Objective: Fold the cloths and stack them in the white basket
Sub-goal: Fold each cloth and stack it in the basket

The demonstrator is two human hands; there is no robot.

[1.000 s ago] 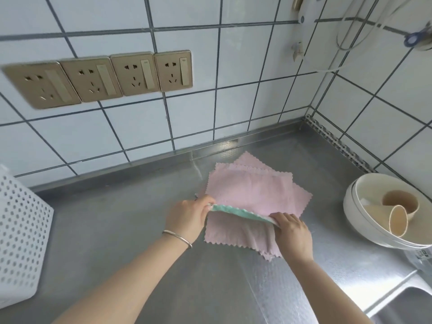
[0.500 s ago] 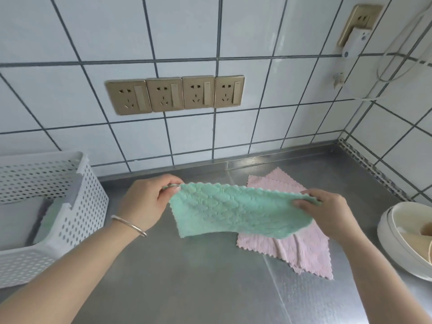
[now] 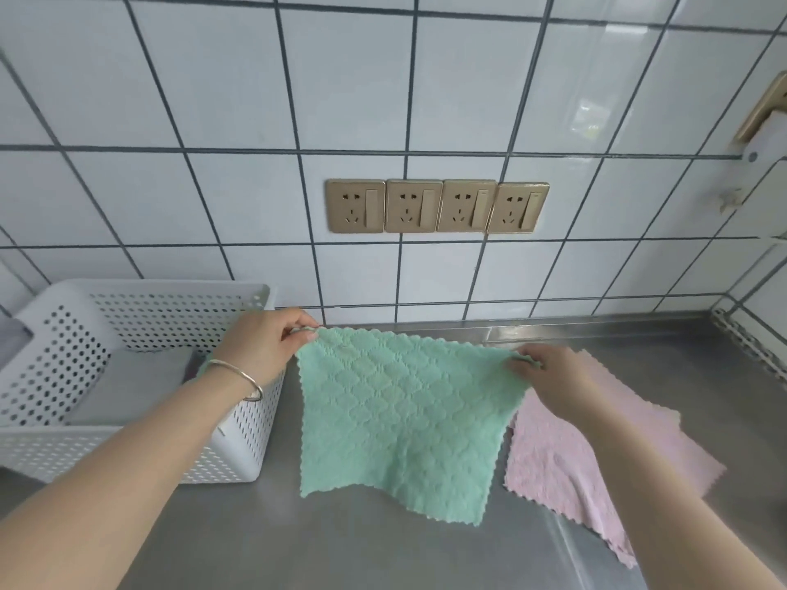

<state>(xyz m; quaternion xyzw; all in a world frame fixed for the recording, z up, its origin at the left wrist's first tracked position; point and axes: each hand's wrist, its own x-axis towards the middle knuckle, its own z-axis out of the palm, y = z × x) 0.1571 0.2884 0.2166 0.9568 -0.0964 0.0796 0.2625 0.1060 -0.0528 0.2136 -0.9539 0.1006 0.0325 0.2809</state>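
Left hand (image 3: 266, 347) pinches the top-left corner of the green cloth (image 3: 404, 415), thumb and fingertips clamped on the hem, knuckles toward the camera, forearm coming in from 7 o'clock with a thin bangle (image 3: 238, 376) at the wrist. Right hand (image 3: 553, 376) has the same grip on the top-right corner, forearm entering from 5 o'clock. Both hands sit at about equal height, raised off the table (image 3: 383, 547).

Green cloth hangs open and unfolded at frame centre, roughly square. Top edge runs 9 to 3 o'clock, pulled near taut between the two pinches; the body drapes toward 6 o'clock. Bottom edge looks to hang just above the steel, though contact is hard to call from this angle. Quilted texture, scalloped hem.

Pink cloths (image 3: 596, 453) lie flat on the table at 4 o'clock, overlapping, partly behind the right hand and the green cloth; count unclear.

White basket (image 3: 238, 440) sits at 9 o'clock, perforated walls, against the wall, just beside the left forearm. A grey folded piece (image 3: 127, 385) lies inside it.

Table is brushed stainless steel. Backsplash is white tile (image 3: 426, 78) with dark grout; four gold sockets (image 3: 436, 206) in a row at 12 o'clock.
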